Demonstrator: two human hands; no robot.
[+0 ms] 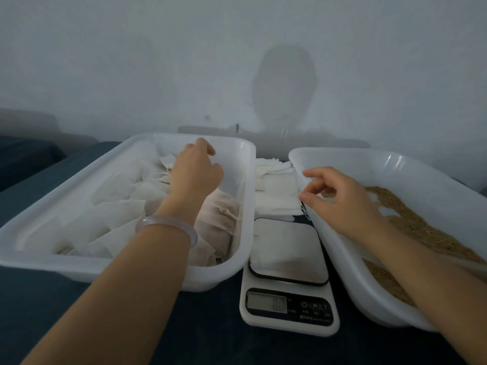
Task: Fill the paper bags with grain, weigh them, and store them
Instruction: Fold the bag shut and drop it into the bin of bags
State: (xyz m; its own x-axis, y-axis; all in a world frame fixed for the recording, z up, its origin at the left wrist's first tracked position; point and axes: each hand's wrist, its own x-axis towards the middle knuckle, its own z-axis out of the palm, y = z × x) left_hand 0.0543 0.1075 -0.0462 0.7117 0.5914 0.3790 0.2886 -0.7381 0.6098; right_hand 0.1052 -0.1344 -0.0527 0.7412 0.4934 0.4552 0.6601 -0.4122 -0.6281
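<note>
Left hand hovers loosely curled and empty over the filled bags in the left tray, right hand likewise above the grain tray rim, scale between.

- Left tub: white plastic, on a dark blue surface. It holds many filled paper bags lying in a heap.
- Left hand: over the bags at the tub's far end, fingers loosely bent, nothing seen in them. A pale bracelet sits on the wrist.
- Right tub: white plastic, holding brown grain.
- Right hand: over this tub's near left rim, fingers loosely curled and apart, holding nothing.
- Scale: white, between the tubs, its plate bare. The display appears to read zero.
- Empty paper bags: a flat white stack just behind the scale.
- Wall: pale, with a rounded shadow.
</note>
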